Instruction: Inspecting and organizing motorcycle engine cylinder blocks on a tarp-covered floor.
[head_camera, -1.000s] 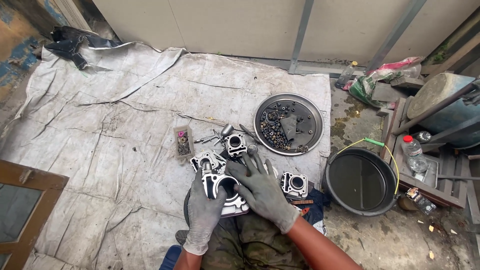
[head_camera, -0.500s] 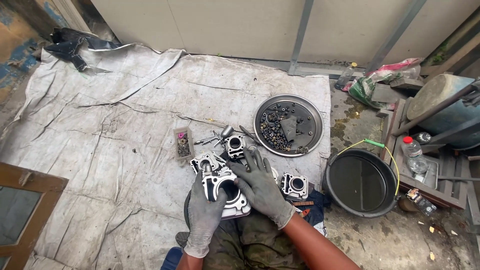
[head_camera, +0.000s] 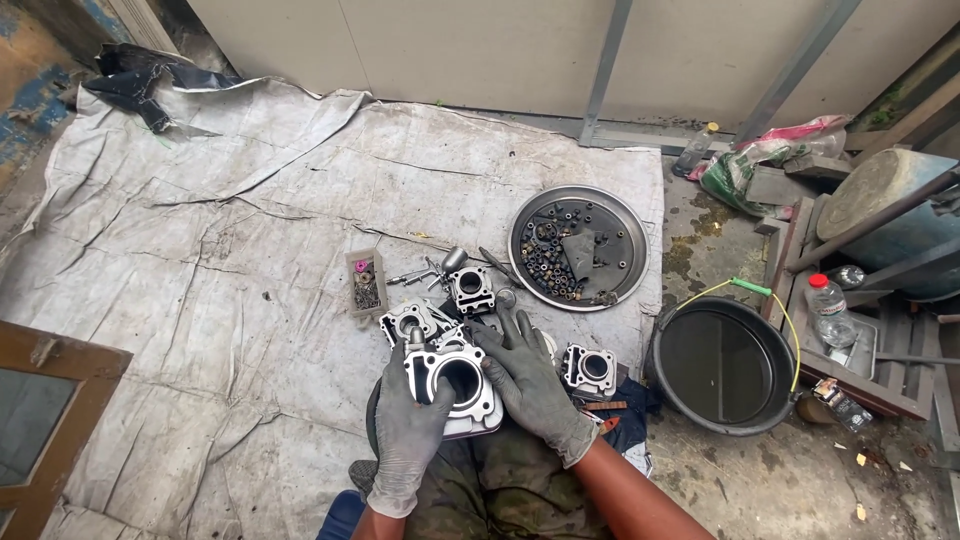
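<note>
Both my hands sit low in the centre of the frame, gloved in grey. My left hand curls upward, fingers wrapped closed. My right hand lies flatter, fingers spread toward the upper left, bare forearm running to the lower right.

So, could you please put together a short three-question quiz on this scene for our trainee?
1. True or false: both gloved hands, the left hand and the right hand, rest on the engine cylinder block in the person's lap.
2. Multiple choice: what does the round metal tray hold? A) small dark nuts and bolts with a grey rag B) water C) paint brushes.
3. Fill in: the black basin to the right has a ____ wire handle with a green grip.

Key
1. True.
2. A.
3. Yellow.
</note>
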